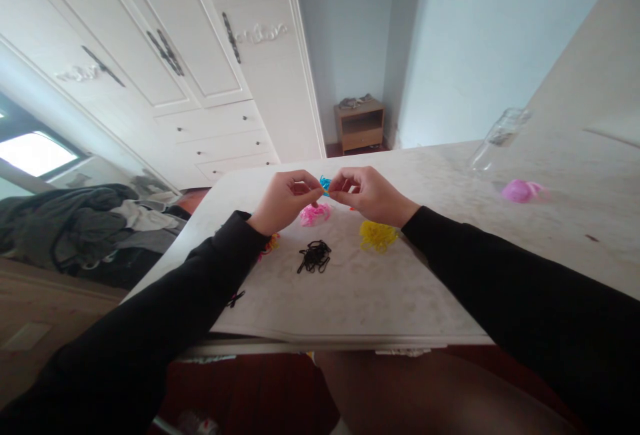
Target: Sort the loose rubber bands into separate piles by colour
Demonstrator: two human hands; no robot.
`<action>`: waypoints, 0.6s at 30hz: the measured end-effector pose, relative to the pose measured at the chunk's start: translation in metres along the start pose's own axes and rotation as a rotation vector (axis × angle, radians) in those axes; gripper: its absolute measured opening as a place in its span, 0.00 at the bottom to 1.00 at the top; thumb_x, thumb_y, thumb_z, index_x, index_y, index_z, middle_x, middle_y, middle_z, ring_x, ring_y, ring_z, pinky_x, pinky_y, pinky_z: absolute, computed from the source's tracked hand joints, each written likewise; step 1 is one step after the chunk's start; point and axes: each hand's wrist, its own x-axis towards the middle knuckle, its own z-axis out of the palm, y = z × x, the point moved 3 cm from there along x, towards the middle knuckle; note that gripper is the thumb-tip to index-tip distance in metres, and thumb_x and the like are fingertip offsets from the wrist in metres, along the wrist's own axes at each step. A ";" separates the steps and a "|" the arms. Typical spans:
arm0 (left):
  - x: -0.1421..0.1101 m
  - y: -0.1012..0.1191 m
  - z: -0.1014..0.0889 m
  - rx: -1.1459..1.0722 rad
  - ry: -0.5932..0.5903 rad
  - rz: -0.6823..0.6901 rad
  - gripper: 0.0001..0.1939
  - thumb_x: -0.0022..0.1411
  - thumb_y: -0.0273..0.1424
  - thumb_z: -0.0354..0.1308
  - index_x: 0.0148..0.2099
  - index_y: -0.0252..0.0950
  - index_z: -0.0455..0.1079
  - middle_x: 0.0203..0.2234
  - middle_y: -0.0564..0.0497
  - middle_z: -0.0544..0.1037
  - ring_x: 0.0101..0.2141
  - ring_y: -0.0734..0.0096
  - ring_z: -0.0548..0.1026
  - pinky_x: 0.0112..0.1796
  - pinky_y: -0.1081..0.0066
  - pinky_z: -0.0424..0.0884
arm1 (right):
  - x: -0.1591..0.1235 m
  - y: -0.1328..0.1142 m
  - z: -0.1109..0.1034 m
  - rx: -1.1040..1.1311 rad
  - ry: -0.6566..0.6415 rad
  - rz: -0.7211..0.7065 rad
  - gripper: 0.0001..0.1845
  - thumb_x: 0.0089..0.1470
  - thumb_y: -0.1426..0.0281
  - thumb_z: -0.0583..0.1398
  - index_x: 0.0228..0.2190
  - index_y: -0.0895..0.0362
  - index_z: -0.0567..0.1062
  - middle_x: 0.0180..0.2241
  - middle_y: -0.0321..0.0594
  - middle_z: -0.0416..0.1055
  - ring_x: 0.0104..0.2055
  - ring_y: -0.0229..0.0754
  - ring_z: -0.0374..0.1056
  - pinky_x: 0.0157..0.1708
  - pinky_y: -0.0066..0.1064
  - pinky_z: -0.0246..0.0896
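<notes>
My left hand (290,200) and my right hand (367,195) meet above the far part of the table, fingertips pinched together. Between them shows a tiny yellow band (327,189), apparently a rubber band, partly hidden by the fingers. Just behind the fingertips lies a blue pile of bands (325,182). Below my left hand is a pink pile of bands (315,214). Nearer me sit a black pile of elastic bands (315,257) and, under my right wrist, a yellow pile of rubber bands (379,236). A multicoloured pile (271,245) is half covered by my left sleeve.
The pale table (370,301) carries a clear glass jar (500,139) lying tilted and a pink-purple bundle (520,190) at the right. A small dark item (235,299) lies by my left forearm. Clothes (100,228) are heaped at the left, beside a white wardrobe (210,121).
</notes>
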 end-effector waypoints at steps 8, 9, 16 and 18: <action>-0.004 0.006 0.002 0.014 0.023 0.041 0.06 0.58 0.30 0.65 0.31 0.34 0.72 0.23 0.51 0.79 0.23 0.74 0.78 0.26 0.74 0.75 | -0.001 0.000 0.001 0.058 -0.036 -0.006 0.11 0.53 0.63 0.66 0.31 0.59 0.76 0.26 0.37 0.72 0.29 0.37 0.65 0.29 0.31 0.60; -0.004 0.006 0.002 0.018 0.026 0.043 0.06 0.58 0.30 0.64 0.31 0.34 0.72 0.23 0.51 0.79 0.23 0.75 0.78 0.26 0.74 0.75 | -0.001 0.000 0.000 0.061 -0.031 -0.002 0.11 0.53 0.63 0.66 0.31 0.59 0.76 0.26 0.37 0.72 0.29 0.36 0.64 0.29 0.31 0.60; -0.005 0.010 0.003 0.046 0.020 0.073 0.07 0.60 0.31 0.64 0.31 0.34 0.72 0.25 0.50 0.80 0.24 0.76 0.77 0.28 0.74 0.77 | -0.001 -0.002 -0.001 0.037 -0.002 0.021 0.13 0.53 0.62 0.66 0.30 0.60 0.75 0.27 0.37 0.72 0.29 0.35 0.64 0.30 0.31 0.61; -0.005 0.010 0.003 0.051 0.021 0.083 0.07 0.60 0.31 0.64 0.31 0.34 0.72 0.25 0.50 0.80 0.24 0.76 0.77 0.29 0.73 0.77 | -0.002 -0.003 -0.002 0.028 0.006 0.041 0.14 0.54 0.60 0.66 0.30 0.60 0.75 0.27 0.38 0.71 0.30 0.36 0.65 0.30 0.31 0.62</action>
